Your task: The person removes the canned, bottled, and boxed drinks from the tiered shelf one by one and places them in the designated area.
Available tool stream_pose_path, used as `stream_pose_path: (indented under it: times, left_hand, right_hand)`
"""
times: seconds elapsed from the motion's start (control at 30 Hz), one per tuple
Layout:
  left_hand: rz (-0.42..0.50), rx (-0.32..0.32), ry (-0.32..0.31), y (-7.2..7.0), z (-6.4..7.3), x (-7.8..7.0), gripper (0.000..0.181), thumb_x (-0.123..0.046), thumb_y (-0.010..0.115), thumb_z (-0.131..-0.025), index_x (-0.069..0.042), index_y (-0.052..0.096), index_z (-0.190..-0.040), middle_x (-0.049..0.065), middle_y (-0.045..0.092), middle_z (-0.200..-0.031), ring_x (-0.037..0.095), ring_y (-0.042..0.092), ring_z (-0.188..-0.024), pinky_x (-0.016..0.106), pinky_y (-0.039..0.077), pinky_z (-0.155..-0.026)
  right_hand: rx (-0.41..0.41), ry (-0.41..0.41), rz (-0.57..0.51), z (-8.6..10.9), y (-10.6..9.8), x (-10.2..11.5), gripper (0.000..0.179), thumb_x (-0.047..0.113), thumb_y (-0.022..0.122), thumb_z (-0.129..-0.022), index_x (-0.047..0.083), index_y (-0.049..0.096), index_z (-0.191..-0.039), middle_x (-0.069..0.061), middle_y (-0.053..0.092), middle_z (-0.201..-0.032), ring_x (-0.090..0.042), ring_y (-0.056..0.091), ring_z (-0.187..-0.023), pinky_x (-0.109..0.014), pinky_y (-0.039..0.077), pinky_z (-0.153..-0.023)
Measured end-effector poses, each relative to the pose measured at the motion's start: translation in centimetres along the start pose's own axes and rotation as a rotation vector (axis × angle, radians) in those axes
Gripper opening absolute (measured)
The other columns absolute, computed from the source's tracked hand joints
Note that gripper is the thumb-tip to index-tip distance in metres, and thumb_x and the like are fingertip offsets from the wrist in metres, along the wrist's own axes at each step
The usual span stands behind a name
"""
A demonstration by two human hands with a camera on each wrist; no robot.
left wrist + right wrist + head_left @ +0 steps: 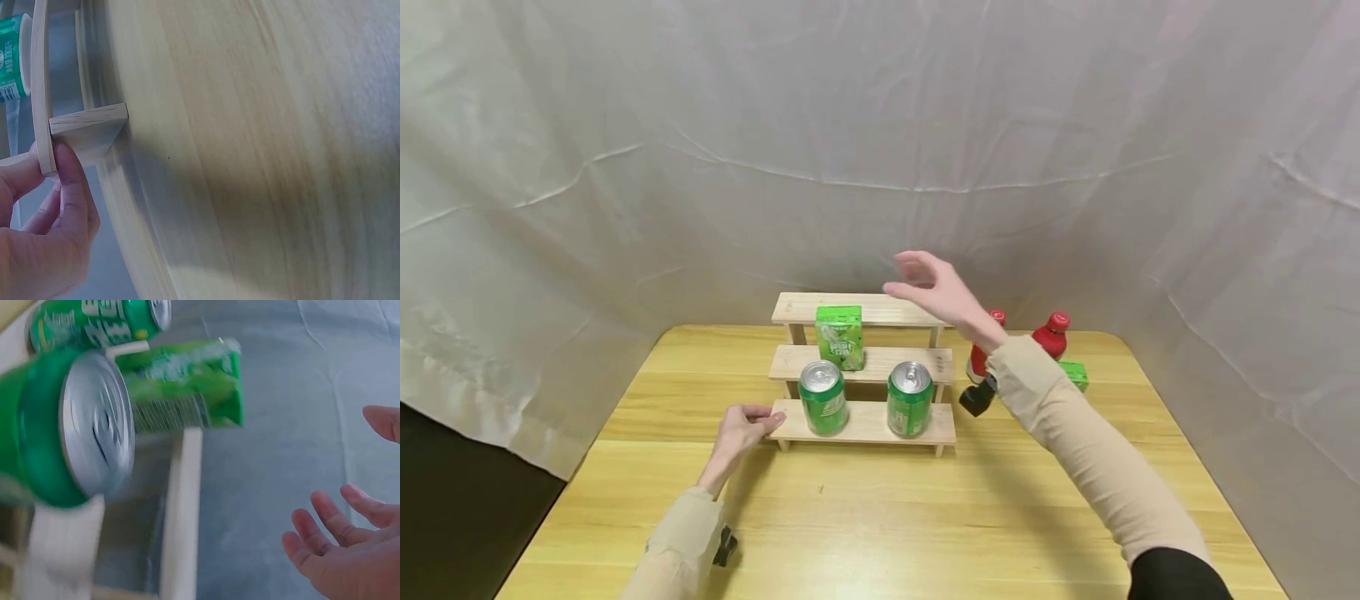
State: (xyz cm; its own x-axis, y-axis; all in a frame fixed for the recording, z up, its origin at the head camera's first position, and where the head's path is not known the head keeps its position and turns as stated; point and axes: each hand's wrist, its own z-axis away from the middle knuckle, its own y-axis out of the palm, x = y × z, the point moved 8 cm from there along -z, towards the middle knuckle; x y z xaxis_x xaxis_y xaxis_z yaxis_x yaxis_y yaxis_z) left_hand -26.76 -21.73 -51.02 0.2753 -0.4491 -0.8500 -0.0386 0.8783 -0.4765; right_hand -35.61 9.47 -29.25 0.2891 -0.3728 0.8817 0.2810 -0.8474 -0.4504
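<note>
A three-tier wooden shelf [868, 427] stands on the table. My left hand [741, 433] pinches the left end of its lowest board [41, 94] between thumb and fingers. Two green cans [823, 408] [909, 408] stand upright on that lowest board. On the middle board a green drink carton [840, 337] stands upright towards the left. My right hand [942, 287] is in the air by the right end of the top board, fingers spread and bent a little, holding nothing. In the right wrist view, the near can [97, 425] and carton [181, 384] are apart from the fingers [337, 525].
Right of the shelf, two red bottles [1051, 336] [977, 362] and another green carton [1076, 374] stand on the table [865, 517], partly hidden by my right arm. A grey-white curtain [865, 225] hangs behind and along the sides.
</note>
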Motion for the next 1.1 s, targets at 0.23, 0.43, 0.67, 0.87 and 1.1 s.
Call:
stream_pose_path:
  times: [0.23, 0.43, 0.67, 0.87, 1.1]
  left_hand:
    - [-0.009, 0.0, -0.003, 0.0, 0.0, 0.1, 0.046, -0.022, 0.073, -0.092, 0.013, 0.063, -0.12, 0.03, 0.07, -0.113, 0.017, 0.068, -0.085, 0.029, 0.059, -0.079]
    - [-0.012, 0.001, 0.002, 0.2, 0.1, 0.1, 0.046, -0.023, 0.073, -0.092, 0.013, 0.063, -0.119, 0.03, 0.07, -0.111, 0.018, 0.068, -0.084, 0.03, 0.059, -0.078]
    - [-0.007, 0.001, 0.006, 0.3, 0.1, 0.0, 0.044, -0.022, 0.072, -0.093, 0.014, 0.064, -0.118, 0.031, 0.07, -0.112, 0.019, 0.068, -0.086, 0.029, 0.059, -0.078]
    - [-0.008, 0.004, 0.01, 0.3, 0.1, 0.0, 0.044, -0.021, 0.072, -0.093, 0.014, 0.064, -0.118, 0.031, 0.07, -0.112, 0.02, 0.069, -0.087, 0.034, 0.06, -0.08]
    - [0.002, 0.002, 0.005, 0.3, 0.1, 0.1, 0.044, -0.021, 0.072, -0.093, 0.014, 0.063, -0.119, 0.031, 0.07, -0.11, 0.016, 0.067, -0.083, 0.035, 0.06, -0.08]
  right_hand:
    - [0.078, -0.014, -0.055, -1.7, 4.9, -1.4, 0.06, 0.02, 0.072, -0.092, 0.004, 0.047, -0.144, -0.019, 0.053, -0.146, -0.035, 0.047, -0.139, -0.049, 0.038, -0.119]
    - [0.112, 0.057, -0.126, -2.2, 7.4, -2.8, 0.066, 0.019, 0.076, -0.089, 0.005, 0.045, -0.146, -0.017, 0.052, -0.148, -0.033, 0.046, -0.14, -0.047, 0.038, -0.12]
    - [0.114, 0.094, -0.166, -2.5, 8.8, -3.7, 0.067, 0.012, 0.074, -0.09, -0.002, 0.042, -0.147, -0.02, 0.05, -0.148, -0.037, 0.049, -0.136, -0.047, 0.041, -0.117]
    - [0.116, 0.104, -0.157, -2.4, 9.5, -3.7, 0.055, 0.011, 0.07, -0.094, -0.002, 0.048, -0.143, -0.022, 0.057, -0.139, -0.035, 0.058, -0.124, -0.04, 0.051, -0.107]
    - [0.108, 0.128, -0.143, -2.1, 9.8, -3.6, 0.045, 0.01, 0.071, -0.093, 0.002, 0.055, -0.135, -0.021, 0.063, -0.13, -0.031, 0.064, -0.114, -0.035, 0.057, -0.097]
